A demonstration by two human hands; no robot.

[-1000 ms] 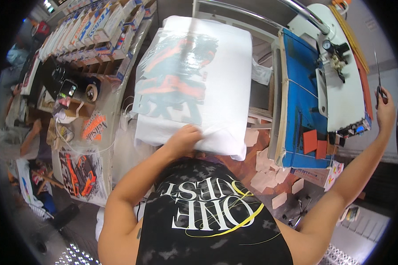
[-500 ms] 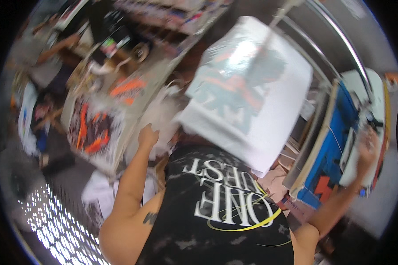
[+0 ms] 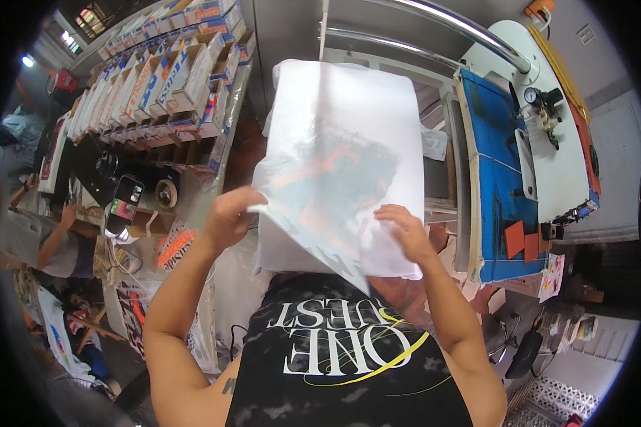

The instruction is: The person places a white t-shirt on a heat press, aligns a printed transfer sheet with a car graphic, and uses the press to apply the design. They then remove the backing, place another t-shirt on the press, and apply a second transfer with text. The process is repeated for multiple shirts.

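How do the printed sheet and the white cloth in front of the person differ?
Pose: the printed sheet slants, its near edge lifted by the left hand; the white cloth lies spread out.
Look: orange and dark shapes show on or through the sheet, while the cloth's far end is plain white.
Size: the cloth reaches farther away than the sheet.
Shared: both have pale areas.

I see the person's left hand (image 3: 231,213) pinching, its fingers bent, its back facing up. From that grip the left forearm (image 3: 181,285) runs back and outward to a bent elbow. Across to the right of the pinch, at nearly the same level, is the right hand (image 3: 404,226), fingers loosely spread and pointing inward toward the grip. Behind it, the right forearm (image 3: 449,292) slants back and away from the pinch.
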